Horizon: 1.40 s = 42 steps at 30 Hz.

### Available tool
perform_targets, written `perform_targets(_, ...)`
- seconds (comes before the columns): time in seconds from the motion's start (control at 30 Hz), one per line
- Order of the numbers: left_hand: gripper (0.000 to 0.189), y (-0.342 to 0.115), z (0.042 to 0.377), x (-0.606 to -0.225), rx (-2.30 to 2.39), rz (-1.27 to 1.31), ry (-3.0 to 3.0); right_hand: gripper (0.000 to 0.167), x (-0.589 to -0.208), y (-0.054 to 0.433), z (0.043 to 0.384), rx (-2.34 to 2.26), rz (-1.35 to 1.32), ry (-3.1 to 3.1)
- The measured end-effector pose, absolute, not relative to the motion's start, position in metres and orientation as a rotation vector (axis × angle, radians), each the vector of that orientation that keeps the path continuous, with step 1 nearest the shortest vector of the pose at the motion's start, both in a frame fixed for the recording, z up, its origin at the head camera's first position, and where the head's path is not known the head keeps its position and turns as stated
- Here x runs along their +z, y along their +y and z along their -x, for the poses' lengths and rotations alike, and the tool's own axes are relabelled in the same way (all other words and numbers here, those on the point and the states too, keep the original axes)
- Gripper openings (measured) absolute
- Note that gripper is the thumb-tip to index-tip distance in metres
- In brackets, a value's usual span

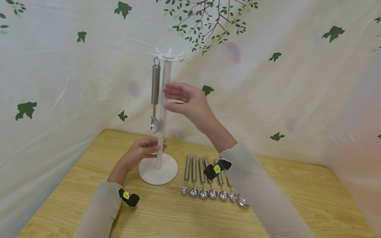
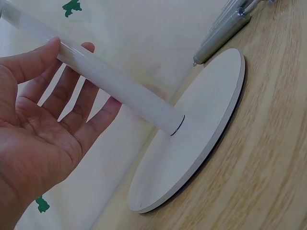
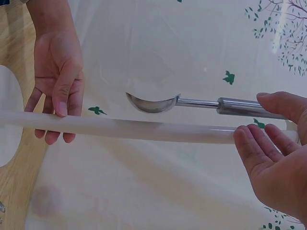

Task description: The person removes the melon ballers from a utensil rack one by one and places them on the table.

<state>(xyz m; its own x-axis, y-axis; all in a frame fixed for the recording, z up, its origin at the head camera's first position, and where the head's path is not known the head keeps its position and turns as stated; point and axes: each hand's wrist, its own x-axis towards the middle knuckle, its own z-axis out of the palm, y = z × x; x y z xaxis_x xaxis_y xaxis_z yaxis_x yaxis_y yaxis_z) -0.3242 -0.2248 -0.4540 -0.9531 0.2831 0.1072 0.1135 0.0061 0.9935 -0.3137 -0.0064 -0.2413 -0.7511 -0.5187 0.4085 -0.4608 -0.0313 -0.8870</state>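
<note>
A white stand with a round base [image 1: 147, 174], an upright pole [image 1: 160, 147] and a crown of hooks [image 1: 168, 55] rises from the table. Low on the pole, my left hand [image 1: 141, 152] grips it, thumb in front and fingers behind, as the left wrist view shows. From one hook at the left hangs a steel scoop [image 1: 155, 84] with a cylindrical handle and curved bowl [image 3: 153, 103]. My right hand [image 1: 190, 104] is beside the upper pole, fingers loosely extended and thumb apart. In the right wrist view its thumb lies near the scoop's handle; contact is unclear.
Several steel scoops [image 1: 203, 194] lie in a row on the wooden table [image 1: 159, 222], right of the base, partly covered by my right sleeve [image 1: 273, 207]. A pale curtain [image 1: 314, 93] with leaf prints hangs behind the table.
</note>
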Motion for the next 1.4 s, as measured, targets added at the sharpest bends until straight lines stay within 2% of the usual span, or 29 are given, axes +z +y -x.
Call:
perform_targets(0.5, 0.044, -0.224, 0.323, -0.451, 2.069, -0.416, 2.149, 0.055, -0.235, -0.016, 0.318, -1.836, 1.042, 2.179)
perform_targets(0.87, 0.044, -0.224, 0.324, -0.452, 2.065, -0.418, 2.157, 0.050, -0.226, -0.018, 0.317, -1.747, 1.017, 2.194)
perform_targets(1.4, 0.048, -0.225, 0.325, -0.454, 2.079, -0.410, 2.138, 0.043, -0.234, -0.031, 0.320, -1.850, 0.949, 2.140)
